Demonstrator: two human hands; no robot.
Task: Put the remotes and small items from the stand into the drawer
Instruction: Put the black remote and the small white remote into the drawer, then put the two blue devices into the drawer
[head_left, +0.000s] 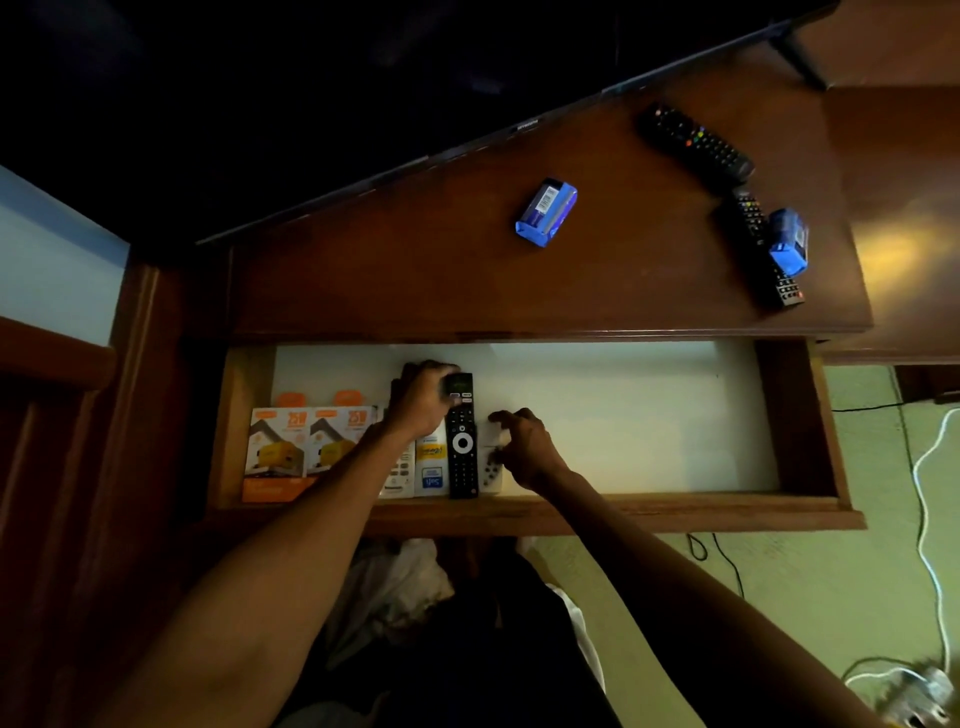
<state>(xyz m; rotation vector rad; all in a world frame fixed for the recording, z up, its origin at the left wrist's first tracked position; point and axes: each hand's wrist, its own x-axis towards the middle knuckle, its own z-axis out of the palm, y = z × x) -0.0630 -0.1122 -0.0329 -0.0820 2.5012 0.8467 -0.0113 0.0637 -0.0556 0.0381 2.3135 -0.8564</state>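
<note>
Remote (462, 441) lengthwise front-to-back in drawer (623, 512)
</note>
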